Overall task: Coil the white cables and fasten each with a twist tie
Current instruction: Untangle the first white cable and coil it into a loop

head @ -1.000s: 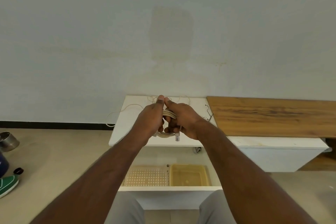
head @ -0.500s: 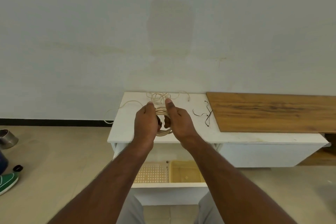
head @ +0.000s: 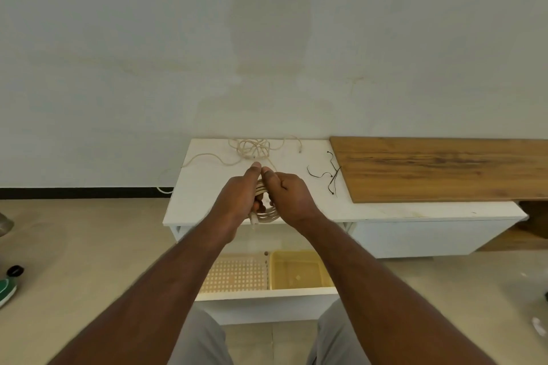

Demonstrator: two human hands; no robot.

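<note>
A coil of white cable (head: 267, 213) is held between my two hands above the front edge of the white cabinet top (head: 207, 187). My left hand (head: 237, 198) grips the coil's left side, and a plug end hangs below its fingers. My right hand (head: 292, 198) grips the right side; both thumbs meet at the coil's top. A second white cable (head: 252, 149) lies tangled at the back of the cabinet top, one strand trailing left over the edge. Black twist ties (head: 330, 176) lie loose to the right of my hands.
A wooden board (head: 444, 167) covers the cabinet's right part. Below my hands an open drawer (head: 267, 292) holds a perforated tray (head: 237, 274) and a yellow bin (head: 299, 270). A green shoe (head: 6, 290) and a black cap (head: 14, 270) lie on the floor at left.
My hands have kept turning the coil; the plug end now hangs from the left side instead of the right. The view has tilted, so more of the tangled cable and ties shows.
</note>
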